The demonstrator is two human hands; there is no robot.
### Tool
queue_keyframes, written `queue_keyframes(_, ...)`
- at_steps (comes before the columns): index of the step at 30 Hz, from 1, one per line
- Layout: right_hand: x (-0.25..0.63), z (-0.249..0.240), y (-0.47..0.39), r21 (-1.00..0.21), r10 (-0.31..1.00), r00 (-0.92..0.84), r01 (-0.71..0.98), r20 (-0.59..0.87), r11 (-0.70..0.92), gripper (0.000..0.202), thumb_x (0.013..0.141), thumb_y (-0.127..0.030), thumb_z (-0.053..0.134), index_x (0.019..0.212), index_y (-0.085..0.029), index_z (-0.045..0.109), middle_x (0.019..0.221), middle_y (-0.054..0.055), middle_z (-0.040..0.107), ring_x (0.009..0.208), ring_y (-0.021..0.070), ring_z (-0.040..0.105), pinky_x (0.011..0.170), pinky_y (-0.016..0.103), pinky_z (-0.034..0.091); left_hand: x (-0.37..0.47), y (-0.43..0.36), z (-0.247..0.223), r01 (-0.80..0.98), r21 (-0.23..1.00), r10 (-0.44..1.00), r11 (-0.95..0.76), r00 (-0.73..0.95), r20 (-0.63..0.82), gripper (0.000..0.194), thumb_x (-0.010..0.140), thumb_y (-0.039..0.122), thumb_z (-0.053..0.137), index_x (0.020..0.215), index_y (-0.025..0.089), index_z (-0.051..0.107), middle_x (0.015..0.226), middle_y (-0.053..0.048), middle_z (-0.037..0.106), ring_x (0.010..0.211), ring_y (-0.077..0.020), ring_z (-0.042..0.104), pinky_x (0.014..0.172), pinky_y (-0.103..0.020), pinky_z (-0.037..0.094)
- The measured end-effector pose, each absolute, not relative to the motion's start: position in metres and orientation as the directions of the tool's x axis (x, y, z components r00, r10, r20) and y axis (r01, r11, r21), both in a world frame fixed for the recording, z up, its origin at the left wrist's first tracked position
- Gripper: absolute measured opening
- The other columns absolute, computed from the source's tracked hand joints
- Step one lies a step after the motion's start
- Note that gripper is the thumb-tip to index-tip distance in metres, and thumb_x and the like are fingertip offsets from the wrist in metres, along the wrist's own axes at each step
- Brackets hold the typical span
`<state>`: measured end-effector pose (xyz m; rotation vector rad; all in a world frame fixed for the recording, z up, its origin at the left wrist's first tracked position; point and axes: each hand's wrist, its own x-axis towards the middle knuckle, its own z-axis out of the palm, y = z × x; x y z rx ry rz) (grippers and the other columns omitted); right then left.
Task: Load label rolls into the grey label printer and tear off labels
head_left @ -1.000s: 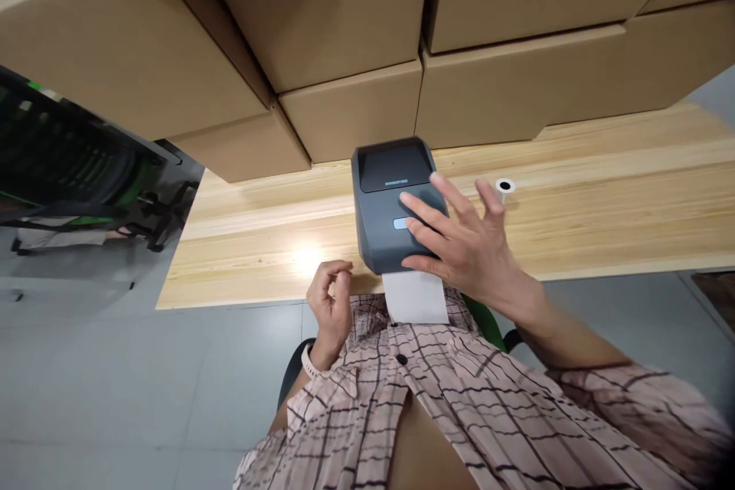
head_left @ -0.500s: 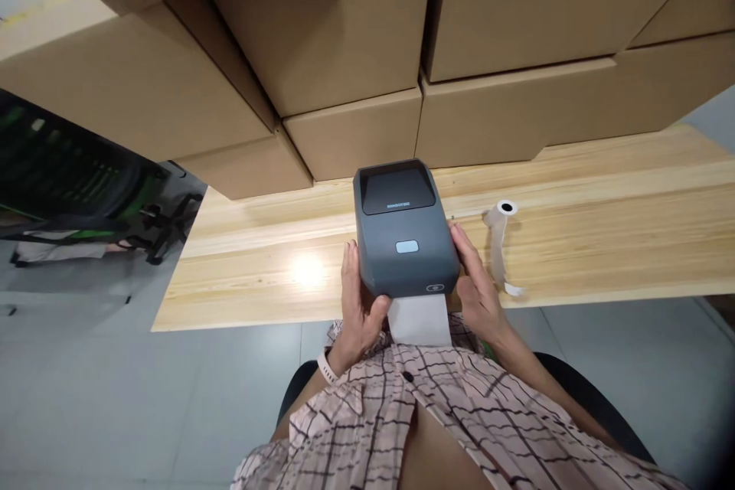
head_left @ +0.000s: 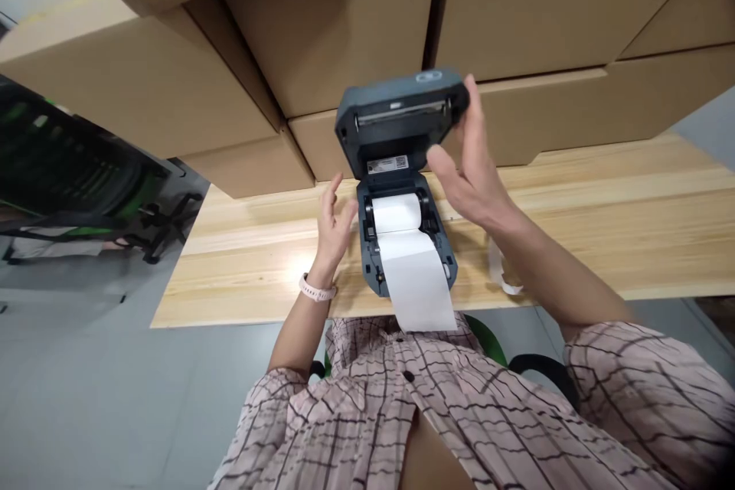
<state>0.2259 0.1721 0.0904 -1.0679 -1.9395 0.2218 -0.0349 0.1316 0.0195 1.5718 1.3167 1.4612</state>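
Note:
A dark blue-grey label printer (head_left: pixel 369 260) stands on the table with its lid (head_left: pixel 350 111) tilted up. Inside it sits a white paper roll (head_left: pixel 397 212), and its loose paper strip (head_left: pixel 418 283) runs out over the front and past the table edge. My right hand (head_left: pixel 474 176) grips the lid's right side, thumb on the inner side and fingers outside. Beside the printer's left side, my left hand (head_left: pixel 333 226) is raised with fingers apart, holding nothing. A curled white paper strip (head_left: pixel 496 264) lies to the right, its roll hidden by my right forearm.
Stacked cardboard boxes (head_left: pixel 356 38) stand close behind the printer along the back of the wooden table (head_left: pixel 241 268). A black and green office chair (head_left: pixel 69 176) stands on the floor to the left. The table's front edge is close to my body.
The printer's lid has swung up and back, showing the roll inside. My right hand has risen with the lid. My left hand has left the printer's side and moved slightly up and left.

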Motion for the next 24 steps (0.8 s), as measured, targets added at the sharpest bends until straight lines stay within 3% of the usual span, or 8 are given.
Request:
queue_keyframes(4,0.22,0.102,0.224,-0.516,0.754,-0.193,0.622,0.628,0.589,0.092,0.106,-0.062,0.049,0.176,-0.037,-0.004,0.185,0.003,0.016,0.173,0.0318,0.013,0.141,0.06,0.017,-0.033,0.124,0.007,0.123,0.991,0.983,-0.045,0.182,0.022,0.109,0.087,0.065,0.081,0.174,0.032,0.024,0.185,-0.011,0.022,0.168,-0.0392,0.029,0.135,-0.056,0.034)
queue_keyframes(7,0.219,0.106,0.243,-0.52,0.759,-0.218,0.612,0.614,0.596,0.095,0.103,-0.062,0.053,0.176,-0.035,-0.001,0.185,0.004,0.019,0.171,0.0356,0.019,0.139,0.063,0.021,-0.03,0.119,0.004,0.065,0.997,0.968,-0.038,0.249,0.021,0.119,0.086,0.062,0.083,0.176,0.032,0.012,0.184,-0.012,0.024,0.168,-0.0396,0.03,0.132,-0.055,0.04)
queue_keyframes(10,0.214,0.107,0.234,-0.466,0.702,-0.148,0.651,0.697,0.6,0.09,0.104,-0.058,0.053,0.176,-0.033,0.005,0.184,0.005,0.021,0.171,0.0334,0.021,0.138,0.062,0.023,-0.028,0.121,0.003,0.041,0.997,0.968,-0.059,0.248,0.047,0.12,0.084,0.061,0.083,0.176,0.03,0.014,0.184,-0.013,0.024,0.166,-0.0412,0.033,0.129,-0.056,0.043)
queue_keyframes(13,0.207,0.101,0.207,-0.337,0.6,-0.205,0.668,0.774,0.663,0.074,0.106,-0.051,0.05,0.172,-0.029,0.027,0.173,0.01,0.045,0.163,0.0329,0.038,0.134,0.059,0.031,-0.027,0.124,0.001,0.038,0.997,0.971,-0.061,0.233,0.05,0.12,0.082,0.057,0.082,0.176,0.027,0.013,0.183,-0.015,0.026,0.166,-0.0422,0.034,0.128,-0.057,0.044)
queue_keyframes(15,0.204,0.093,0.19,-0.31,0.63,-0.439,0.603,0.641,0.735,0.071,0.104,-0.048,0.054,0.17,-0.028,0.035,0.15,0.011,0.068,0.142,0.0348,0.062,0.122,0.058,0.045,-0.026,0.124,0.0,0.049,0.997,0.972,-0.058,0.232,0.046,0.118,0.084,0.053,0.08,0.176,0.026,0.011,0.181,-0.015,0.031,0.166,-0.0413,0.033,0.13,-0.057,0.042)
queue_keyframes(17,0.201,0.085,0.183,-0.359,0.663,-0.648,0.557,0.375,0.749,0.082,0.1,-0.049,0.061,0.173,-0.027,0.031,0.134,0.01,0.078,0.121,0.0349,0.074,0.106,0.053,0.055,-0.025,0.125,0.0,0.064,0.996,0.971,-0.058,0.236,0.041,0.116,0.085,0.046,0.077,0.177,0.025,0.009,0.179,-0.015,0.036,0.168,-0.0403,0.029,0.131,-0.057,0.04)
queue_keyframes(20,0.198,0.074,0.188,-0.339,0.643,-0.762,0.587,0.076,0.735,0.099,0.093,-0.057,0.069,0.175,-0.024,0.026,0.139,0.015,0.076,0.114,0.0375,0.076,0.097,0.051,0.058,-0.023,0.127,0.001,0.067,0.996,0.969,-0.063,0.242,0.045,0.116,0.084,0.037,0.074,0.177,0.023,0.006,0.182,-0.014,0.028,0.17,-0.0385,0.023,0.133,-0.055,0.038)
queue_keyframes(24,0.192,0.069,0.204,-0.284,0.595,-0.802,0.584,-0.056,0.76,0.106,0.084,-0.054,0.078,0.173,-0.02,0.033,0.142,0.021,0.074,0.114,0.0421,0.077,0.098,0.057,0.058,-0.021,0.13,-0.001,0.052,0.997,0.968,-0.052,0.246,0.038,0.118,0.081,0.03,0.071,0.177,0.025,0.003,0.186,-0.011,0.013,0.171,-0.0373,0.019,0.136,-0.054,0.032)
